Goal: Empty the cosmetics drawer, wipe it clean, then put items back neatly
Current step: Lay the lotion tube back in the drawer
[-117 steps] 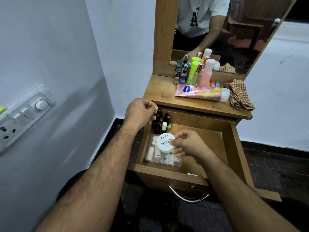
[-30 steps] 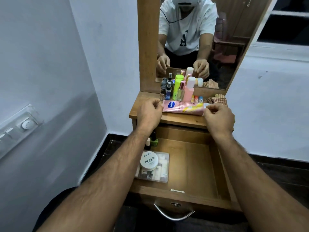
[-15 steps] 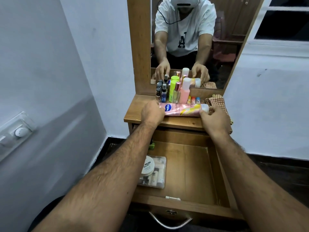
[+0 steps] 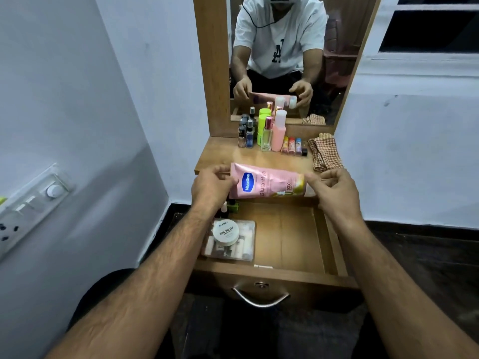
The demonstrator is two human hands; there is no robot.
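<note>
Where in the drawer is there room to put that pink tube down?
The open wooden drawer's bare floor lies right of the clear plastic box, up to the right wall. The left side is crowded: a white round nail polish jar sits atop that box, small bottles behind.

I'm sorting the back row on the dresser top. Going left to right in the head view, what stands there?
Small dark bottles → green bottle → clear perfume bottle → pink bottle → small colourful tubes → checked cloth.
</note>
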